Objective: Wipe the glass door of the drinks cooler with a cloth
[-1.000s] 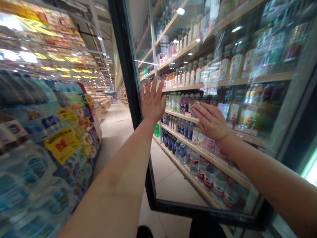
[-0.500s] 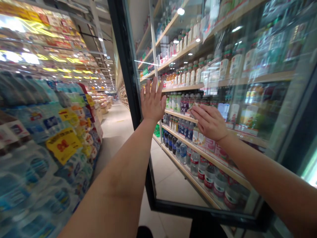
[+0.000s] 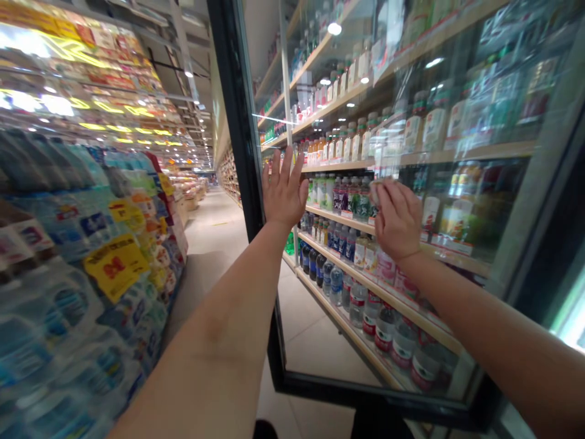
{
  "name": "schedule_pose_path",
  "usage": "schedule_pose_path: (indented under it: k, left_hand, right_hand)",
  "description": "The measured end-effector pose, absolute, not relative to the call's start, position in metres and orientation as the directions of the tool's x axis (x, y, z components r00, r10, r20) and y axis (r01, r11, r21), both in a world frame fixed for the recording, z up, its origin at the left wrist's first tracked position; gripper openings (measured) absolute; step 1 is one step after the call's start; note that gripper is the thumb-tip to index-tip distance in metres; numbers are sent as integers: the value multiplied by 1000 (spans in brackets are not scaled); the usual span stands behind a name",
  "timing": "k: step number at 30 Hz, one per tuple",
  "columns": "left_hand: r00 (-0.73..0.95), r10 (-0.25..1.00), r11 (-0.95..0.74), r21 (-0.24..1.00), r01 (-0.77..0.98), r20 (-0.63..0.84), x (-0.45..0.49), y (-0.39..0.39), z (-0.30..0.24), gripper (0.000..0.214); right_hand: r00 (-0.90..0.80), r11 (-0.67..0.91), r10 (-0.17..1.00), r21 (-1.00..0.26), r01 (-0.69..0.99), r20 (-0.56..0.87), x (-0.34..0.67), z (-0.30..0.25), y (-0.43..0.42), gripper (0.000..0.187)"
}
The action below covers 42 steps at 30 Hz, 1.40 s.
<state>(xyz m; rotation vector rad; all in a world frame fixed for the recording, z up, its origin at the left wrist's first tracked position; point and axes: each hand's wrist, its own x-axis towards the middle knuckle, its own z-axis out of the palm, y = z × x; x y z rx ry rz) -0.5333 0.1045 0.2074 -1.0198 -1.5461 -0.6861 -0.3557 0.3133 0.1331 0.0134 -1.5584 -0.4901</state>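
Note:
My left hand [image 3: 284, 192] lies flat with fingers spread against the glass door [image 3: 326, 356], close to its black frame [image 3: 238, 122]. To the right of it, my right hand [image 3: 398, 221] is closed, its fingers bent round a small pale wiping cloth [image 3: 375, 190] held at the glass. Only a bit of the cloth shows past the fingertips; the rest is hidden. The door stands swung out from its cooler, and rows of bottles [image 3: 354, 143] appear through or reflected in the pane.
Wrapped packs of water bottles [image 3: 59, 341] are stacked along the left, with a yellow price sign [image 3: 116, 267] on them. A tiled aisle [image 3: 212, 235] runs ahead between the stack and the door. Wooden shelf edges [image 3: 365, 268] show in the glass.
My right hand has moved to the right across the glass with the cloth, and its fingers now point more upward. My left hand stays at almost the same place on the pane.

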Motion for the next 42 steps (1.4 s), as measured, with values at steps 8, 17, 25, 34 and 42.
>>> schedule_pose_path:
  k: [8, 17, 25, 34, 42]
  left_hand:
    - [3, 230, 458, -111, 882, 973, -534, 104, 207, 58]
    - [-14, 239, 442, -96, 892, 971, -532, 104, 207, 58]
    - [37, 304, 463, -182, 867, 952, -537, 94, 192, 59]
    - [2, 338, 506, -183, 843, 941, -538, 84, 159, 58]
    - [60, 308, 549, -229, 804, 949, -536, 82, 160, 57]
  right_hand:
    - [-222, 826, -448, 496, 269, 866, -353, 129, 308, 60]
    - [-325, 801, -520, 583, 137, 790, -355, 126, 307, 67]
    - [-217, 842, -463, 503, 194, 859, -357, 123, 305, 65]
    - [-61, 917, -279, 285, 279, 958, -359, 114, 295, 64]
    - [-371, 691, -671, 723, -1, 641, -357, 93, 286, 50]
